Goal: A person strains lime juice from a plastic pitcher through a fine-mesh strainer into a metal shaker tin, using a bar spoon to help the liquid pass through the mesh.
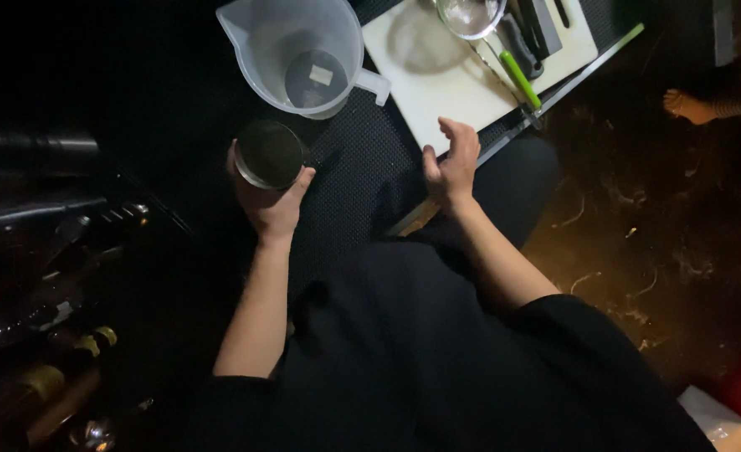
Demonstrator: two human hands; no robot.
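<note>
Gripping the dark tin (268,155) upright in my left hand (270,205); right hand (451,163) empty, fingers spread, cutting board (437,92) at twelve o'clock.

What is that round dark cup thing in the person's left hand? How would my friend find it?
Start at the white cutting board, then go left to the clear plastic measuring jug on the black mat. Just below the jug, the left hand grips a round tin. Unlike the see-through jug, it is small, metal-rimmed and dark inside.
</note>
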